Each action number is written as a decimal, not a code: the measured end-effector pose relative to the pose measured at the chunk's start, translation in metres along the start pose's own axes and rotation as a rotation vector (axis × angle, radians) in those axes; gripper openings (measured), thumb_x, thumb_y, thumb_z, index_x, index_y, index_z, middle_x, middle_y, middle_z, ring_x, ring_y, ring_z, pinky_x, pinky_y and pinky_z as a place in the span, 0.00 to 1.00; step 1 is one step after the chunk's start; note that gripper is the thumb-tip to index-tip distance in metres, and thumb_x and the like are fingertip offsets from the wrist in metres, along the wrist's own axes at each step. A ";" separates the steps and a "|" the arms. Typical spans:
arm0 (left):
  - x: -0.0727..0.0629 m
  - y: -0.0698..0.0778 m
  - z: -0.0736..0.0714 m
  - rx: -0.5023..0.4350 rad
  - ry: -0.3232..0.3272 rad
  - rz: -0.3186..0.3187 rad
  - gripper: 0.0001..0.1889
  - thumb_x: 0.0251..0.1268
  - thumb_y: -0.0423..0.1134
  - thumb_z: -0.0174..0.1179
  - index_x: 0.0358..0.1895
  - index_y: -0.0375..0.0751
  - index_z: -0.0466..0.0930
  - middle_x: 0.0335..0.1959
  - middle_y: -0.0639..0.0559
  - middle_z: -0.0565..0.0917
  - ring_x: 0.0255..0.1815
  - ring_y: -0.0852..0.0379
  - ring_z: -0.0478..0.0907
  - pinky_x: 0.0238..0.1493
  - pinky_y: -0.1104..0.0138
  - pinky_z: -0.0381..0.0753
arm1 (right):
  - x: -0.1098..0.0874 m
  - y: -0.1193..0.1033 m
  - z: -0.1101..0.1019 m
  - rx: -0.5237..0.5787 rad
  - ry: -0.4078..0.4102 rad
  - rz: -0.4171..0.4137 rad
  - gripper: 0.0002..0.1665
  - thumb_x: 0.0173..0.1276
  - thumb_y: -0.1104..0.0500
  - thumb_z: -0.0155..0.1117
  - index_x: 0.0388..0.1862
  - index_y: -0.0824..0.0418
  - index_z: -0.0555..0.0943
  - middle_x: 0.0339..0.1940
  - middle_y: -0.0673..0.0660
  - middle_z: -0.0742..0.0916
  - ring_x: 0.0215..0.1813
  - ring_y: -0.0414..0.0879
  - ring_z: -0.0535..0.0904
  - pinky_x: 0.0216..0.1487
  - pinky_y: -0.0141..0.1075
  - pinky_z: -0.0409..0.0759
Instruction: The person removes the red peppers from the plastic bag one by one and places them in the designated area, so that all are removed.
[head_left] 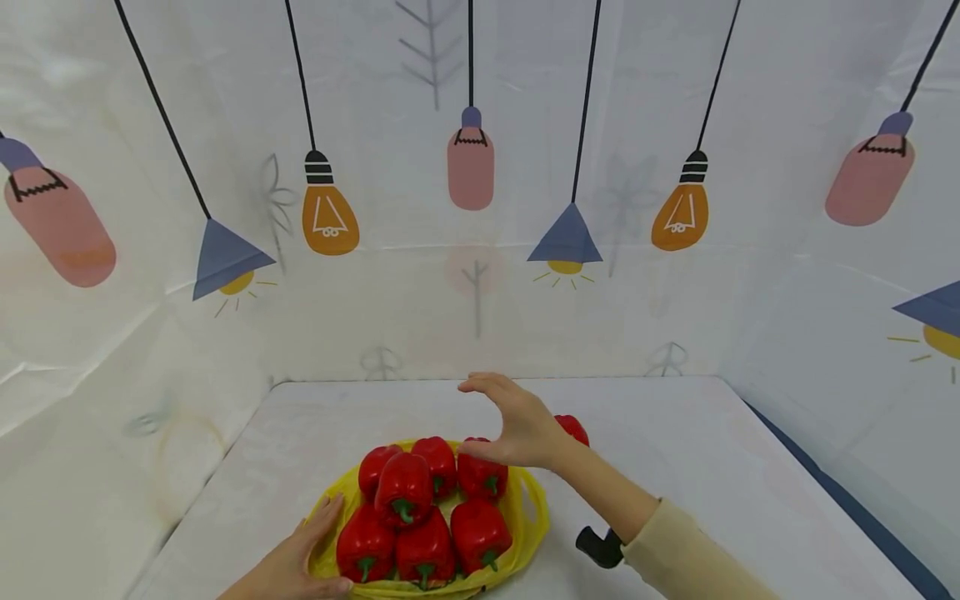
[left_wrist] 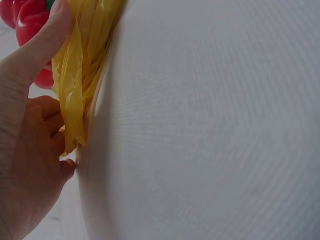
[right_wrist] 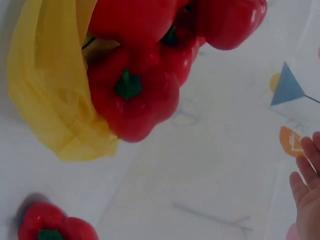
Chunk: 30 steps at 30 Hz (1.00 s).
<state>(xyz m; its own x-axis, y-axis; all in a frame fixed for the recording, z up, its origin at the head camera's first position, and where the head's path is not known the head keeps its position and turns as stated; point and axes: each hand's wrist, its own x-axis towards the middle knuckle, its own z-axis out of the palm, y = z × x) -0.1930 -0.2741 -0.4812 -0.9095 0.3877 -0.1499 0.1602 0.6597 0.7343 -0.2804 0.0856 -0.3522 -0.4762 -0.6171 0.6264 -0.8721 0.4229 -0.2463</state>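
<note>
Several red bell peppers (head_left: 425, 546) with green stems are piled in a yellow plastic bag (head_left: 536, 500), its mouth spread wide on the table. My left hand (head_left: 300, 554) holds the bag's near left side; in the left wrist view the thumb lies against the yellow plastic (left_wrist: 70, 85) and the other fingers curl beside it. Above the far right part of the pile hovers my right hand (head_left: 521, 423), thumb and fingers spread apart, holding nothing. One more red bell pepper (head_left: 572, 428) sits on the table behind the right wrist, partly hidden, and shows in the right wrist view's lower left.
The white table (head_left: 675, 433) reaches back to a pale curtain (head_left: 397, 317) printed with hanging lamps and bulbs. Curtain also stands at both sides. A black cylindrical piece (head_left: 600, 547) shows beside the right forearm.
</note>
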 end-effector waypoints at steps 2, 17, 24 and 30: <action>0.000 0.000 0.000 0.002 0.001 -0.004 0.51 0.60 0.51 0.65 0.74 0.27 0.43 0.75 0.30 0.45 0.73 0.30 0.34 0.61 0.29 0.47 | 0.004 -0.005 0.005 0.009 -0.012 -0.026 0.40 0.50 0.49 0.79 0.60 0.59 0.74 0.60 0.54 0.78 0.62 0.44 0.73 0.57 0.36 0.76; -0.001 0.001 0.003 0.005 0.021 -0.006 0.52 0.59 0.53 0.66 0.75 0.29 0.43 0.75 0.31 0.45 0.73 0.29 0.35 0.61 0.30 0.51 | 0.017 -0.033 0.041 0.096 -0.109 -0.003 0.40 0.53 0.43 0.75 0.62 0.54 0.72 0.61 0.49 0.78 0.62 0.41 0.72 0.58 0.34 0.75; -0.001 0.003 0.003 0.005 0.024 0.000 0.53 0.58 0.52 0.66 0.75 0.29 0.43 0.75 0.30 0.45 0.73 0.27 0.35 0.60 0.30 0.53 | 0.018 -0.042 0.057 0.136 -0.229 0.121 0.41 0.54 0.37 0.72 0.64 0.51 0.71 0.61 0.48 0.77 0.57 0.38 0.75 0.52 0.31 0.78; -0.001 0.002 0.004 0.004 0.022 -0.023 0.53 0.57 0.55 0.66 0.75 0.30 0.44 0.75 0.31 0.46 0.73 0.26 0.38 0.60 0.31 0.56 | 0.018 -0.044 0.075 0.127 -0.382 0.279 0.47 0.53 0.28 0.65 0.66 0.50 0.68 0.61 0.46 0.76 0.54 0.37 0.75 0.47 0.33 0.80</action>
<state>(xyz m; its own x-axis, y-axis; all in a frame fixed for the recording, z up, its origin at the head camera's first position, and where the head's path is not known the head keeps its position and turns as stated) -0.1904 -0.2700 -0.4822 -0.9213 0.3580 -0.1518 0.1408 0.6710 0.7280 -0.2586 0.0061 -0.3855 -0.6801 -0.7013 0.2135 -0.7010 0.5368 -0.4695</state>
